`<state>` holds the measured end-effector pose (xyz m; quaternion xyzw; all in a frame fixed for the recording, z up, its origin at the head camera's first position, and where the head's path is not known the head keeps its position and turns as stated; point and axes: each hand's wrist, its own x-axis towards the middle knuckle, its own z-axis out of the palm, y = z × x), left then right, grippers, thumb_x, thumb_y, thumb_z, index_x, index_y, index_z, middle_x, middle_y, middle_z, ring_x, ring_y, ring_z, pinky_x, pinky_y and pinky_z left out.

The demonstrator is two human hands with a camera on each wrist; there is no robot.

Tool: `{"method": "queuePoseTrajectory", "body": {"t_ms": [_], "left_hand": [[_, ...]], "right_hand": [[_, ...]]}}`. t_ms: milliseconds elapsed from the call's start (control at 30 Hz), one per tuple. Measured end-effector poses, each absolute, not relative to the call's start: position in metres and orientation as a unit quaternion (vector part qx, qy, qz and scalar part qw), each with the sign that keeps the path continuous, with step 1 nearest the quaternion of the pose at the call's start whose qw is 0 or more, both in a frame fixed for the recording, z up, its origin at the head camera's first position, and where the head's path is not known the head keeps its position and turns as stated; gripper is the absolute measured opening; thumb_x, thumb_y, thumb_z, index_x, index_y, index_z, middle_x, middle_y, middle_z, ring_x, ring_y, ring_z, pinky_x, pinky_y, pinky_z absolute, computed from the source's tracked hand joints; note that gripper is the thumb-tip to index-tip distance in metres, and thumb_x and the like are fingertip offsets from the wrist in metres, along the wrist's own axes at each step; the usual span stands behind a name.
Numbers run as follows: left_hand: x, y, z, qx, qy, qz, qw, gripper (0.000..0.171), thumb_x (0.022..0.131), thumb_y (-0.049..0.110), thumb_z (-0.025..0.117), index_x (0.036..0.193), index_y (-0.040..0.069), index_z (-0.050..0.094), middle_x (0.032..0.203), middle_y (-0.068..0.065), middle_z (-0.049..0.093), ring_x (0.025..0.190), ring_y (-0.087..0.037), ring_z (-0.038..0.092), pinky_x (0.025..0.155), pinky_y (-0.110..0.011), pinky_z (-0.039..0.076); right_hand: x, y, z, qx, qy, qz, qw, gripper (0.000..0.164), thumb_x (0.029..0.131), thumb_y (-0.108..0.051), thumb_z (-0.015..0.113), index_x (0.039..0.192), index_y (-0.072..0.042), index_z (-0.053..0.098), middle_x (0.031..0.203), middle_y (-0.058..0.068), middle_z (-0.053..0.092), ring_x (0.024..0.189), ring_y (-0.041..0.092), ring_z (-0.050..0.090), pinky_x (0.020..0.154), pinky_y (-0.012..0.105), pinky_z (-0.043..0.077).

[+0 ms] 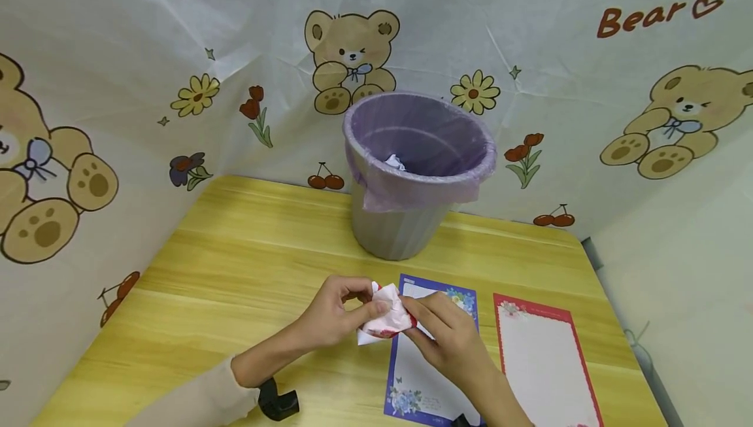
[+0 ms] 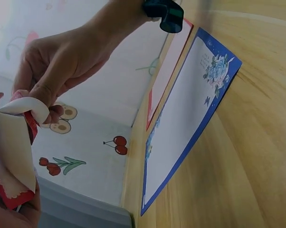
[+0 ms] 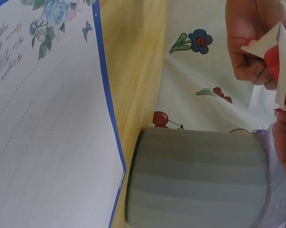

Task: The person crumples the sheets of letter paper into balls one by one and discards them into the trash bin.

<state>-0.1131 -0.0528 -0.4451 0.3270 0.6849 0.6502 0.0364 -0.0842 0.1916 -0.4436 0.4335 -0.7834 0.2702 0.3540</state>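
Note:
Above the front of the table, both hands hold a crumpled sheet of paper, white with red patterned edges. My left hand pinches its left side, thumb pressed on the paper. On the other side, my right hand grips the right edge between thumb and fingers. The left wrist view shows the paper folded over itself, the right hand on one end. In the right wrist view, the left hand holds the bent paper.
Behind the hands stands a grey trash bin with a purple liner; a white crumpled piece lies inside. Flat on the wooden table are a blue-bordered sheet and a red-bordered sheet. A bear-print cloth hangs behind.

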Motion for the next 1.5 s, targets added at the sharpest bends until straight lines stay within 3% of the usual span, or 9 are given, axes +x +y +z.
{"method": "queuePoseTrajectory", "body": {"t_ms": [300, 467, 700, 900, 1100, 1367, 1500], "left_hand": [[-0.111, -0.055, -0.442, 0.335, 0.704, 0.625, 0.043, 0.018, 0.104, 0.016, 0.073, 0.087, 0.016, 0.067, 0.079, -0.006, 0.06, 0.081, -0.003, 0.056, 0.08, -0.026, 0.052], [-0.111, -0.056, -0.443, 0.308, 0.717, 0.625, 0.016, 0.008, 0.1, 0.019, 0.079, 0.102, 0.02, 0.072, 0.092, -0.001, 0.07, 0.088, -0.007, 0.064, 0.083, -0.026, 0.057], [-0.109, -0.06, -0.443, 0.312, 0.728, 0.609, -0.025, 0.066, 0.087, 0.021, 0.093, 0.146, 0.023, 0.063, 0.133, -0.001, 0.072, 0.109, -0.013, 0.069, 0.097, -0.03, 0.062], [-0.107, -0.063, -0.442, 0.361, 0.745, 0.56, -0.035, 0.088, 0.078, 0.028, 0.099, 0.156, 0.021, 0.057, 0.142, -0.001, 0.071, 0.118, -0.014, 0.07, 0.102, -0.037, 0.062], [-0.108, -0.066, -0.443, 0.385, 0.743, 0.546, -0.034, 0.076, 0.081, 0.03, 0.098, 0.148, 0.015, 0.064, 0.141, -0.005, 0.073, 0.12, -0.015, 0.075, 0.102, -0.039, 0.064], [-0.112, -0.069, -0.441, 0.405, 0.763, 0.503, -0.017, 0.061, 0.082, 0.032, 0.096, 0.137, 0.019, 0.072, 0.119, 0.008, 0.077, 0.103, -0.004, 0.069, 0.09, -0.027, 0.063], [-0.114, -0.069, -0.443, 0.427, 0.779, 0.459, -0.02, 0.051, 0.089, 0.035, 0.089, 0.133, 0.019, 0.071, 0.116, 0.01, 0.073, 0.098, -0.002, 0.063, 0.084, -0.018, 0.058]], "right_hand": [[-0.081, 0.194, -0.437, 0.473, -0.767, 0.229, 0.368, 0.026, 0.112, -0.013, 0.056, 0.11, -0.004, 0.08, 0.089, 0.0, 0.071, 0.076, 0.01, 0.063, 0.067, 0.016, 0.056], [-0.082, 0.195, -0.438, 0.465, -0.771, 0.24, 0.363, 0.025, 0.112, -0.015, 0.057, 0.11, -0.004, 0.08, 0.09, 0.0, 0.073, 0.076, 0.01, 0.064, 0.067, 0.017, 0.056], [-0.083, 0.197, -0.443, 0.448, -0.784, 0.24, 0.357, 0.027, 0.112, -0.018, 0.057, 0.11, -0.005, 0.081, 0.09, -0.001, 0.073, 0.076, 0.01, 0.063, 0.067, 0.017, 0.055], [-0.082, 0.2, -0.446, 0.436, -0.788, 0.256, 0.352, 0.028, 0.112, -0.02, 0.058, 0.11, -0.005, 0.081, 0.088, -0.001, 0.073, 0.074, 0.009, 0.064, 0.066, 0.017, 0.056], [-0.081, 0.2, -0.45, 0.448, -0.772, 0.287, 0.347, 0.023, 0.11, -0.017, 0.061, 0.109, -0.004, 0.081, 0.087, 0.0, 0.075, 0.075, 0.009, 0.065, 0.068, 0.018, 0.058], [-0.079, 0.2, -0.454, 0.452, -0.773, 0.299, 0.33, 0.024, 0.111, -0.016, 0.061, 0.107, -0.003, 0.081, 0.088, -0.001, 0.075, 0.076, 0.008, 0.064, 0.07, 0.017, 0.057], [-0.08, 0.199, -0.456, 0.452, -0.775, 0.3, 0.325, 0.026, 0.111, -0.016, 0.059, 0.105, -0.004, 0.081, 0.088, 0.0, 0.075, 0.076, 0.008, 0.063, 0.069, 0.016, 0.056]]}}
